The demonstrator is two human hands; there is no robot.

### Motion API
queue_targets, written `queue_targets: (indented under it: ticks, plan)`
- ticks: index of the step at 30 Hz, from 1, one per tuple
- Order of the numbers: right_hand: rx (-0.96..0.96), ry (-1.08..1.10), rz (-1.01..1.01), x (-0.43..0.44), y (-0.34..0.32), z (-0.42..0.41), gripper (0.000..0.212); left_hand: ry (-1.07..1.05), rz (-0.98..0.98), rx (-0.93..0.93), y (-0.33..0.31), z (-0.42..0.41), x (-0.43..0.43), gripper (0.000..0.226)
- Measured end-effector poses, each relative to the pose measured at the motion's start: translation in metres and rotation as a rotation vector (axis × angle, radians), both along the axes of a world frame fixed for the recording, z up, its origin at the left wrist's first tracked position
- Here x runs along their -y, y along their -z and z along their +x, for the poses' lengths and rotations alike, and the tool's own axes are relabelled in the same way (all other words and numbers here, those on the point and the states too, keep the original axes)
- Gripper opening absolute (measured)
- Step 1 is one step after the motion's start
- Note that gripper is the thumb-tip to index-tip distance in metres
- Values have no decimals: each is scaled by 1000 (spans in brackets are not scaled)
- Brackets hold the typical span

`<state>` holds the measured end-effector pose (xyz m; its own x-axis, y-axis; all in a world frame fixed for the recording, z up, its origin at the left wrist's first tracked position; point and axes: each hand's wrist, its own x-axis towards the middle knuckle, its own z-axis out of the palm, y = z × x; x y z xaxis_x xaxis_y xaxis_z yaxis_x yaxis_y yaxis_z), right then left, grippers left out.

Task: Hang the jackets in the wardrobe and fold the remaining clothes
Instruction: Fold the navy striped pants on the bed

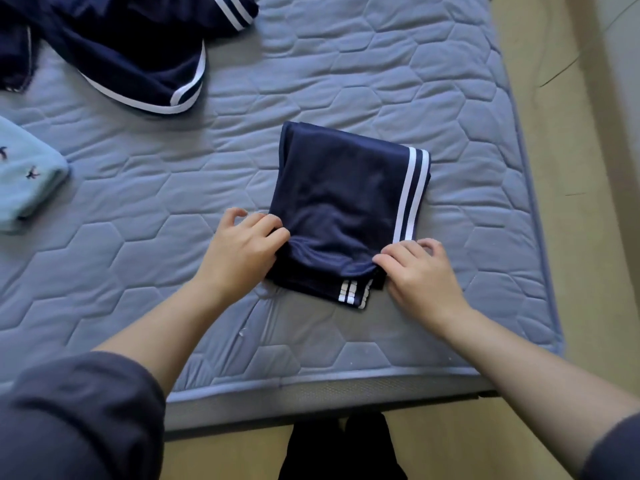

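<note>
Left hand [242, 251] palm down, fingers curled, pinching near-left corner of folded navy garment [346, 209], thumb over top layer. Right hand [419, 271] palm down, fingers bent and closed on near-right corner, fingertips [382, 259] pressing top fold just below the white side stripes. Both forearms bare, reaching forward from bottom of frame, converging on garment; dark sleeves [76, 414] pushed up near elbows. Wrists roughly straight, hands spread to garment width.

Folded navy garment lying flat on mattress [173, 289], centre-right, compact rectangle, two white stripes down right edge, lower layer with short white stripes poking out at near edge between the hands.

Second navy garment with white trim [131, 53] crumpled, unfolded, far left on mattress, well apart from folded one. Light teal folded cloth with small dark print [24, 181] at left edge, partly cut off by frame. Mattress blue-grey, quilted hexagon pattern, near edge and right edge visible. Pale wood floor [568, 237] to right and below. Dark trousers of person [339, 452] at bottom centre, just before mattress edge.
</note>
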<state>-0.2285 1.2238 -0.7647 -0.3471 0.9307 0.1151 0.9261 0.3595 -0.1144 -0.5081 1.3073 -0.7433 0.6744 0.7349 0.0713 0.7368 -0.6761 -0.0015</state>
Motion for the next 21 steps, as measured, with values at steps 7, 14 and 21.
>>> queue_targets:
  ticks: [7,14,21]
  plan:
    - [-101,-140,-142,34,-41,-16,36,-24,-130,-32,-19,-25,33,20]
    - [-734,633,-400,2,-30,-15,51,-823,-646,665,-12,12,11,40]
    - [-1461,1312,-1013,-19,12,-42,69,-1082,-1134,680,19,40,-20,61]
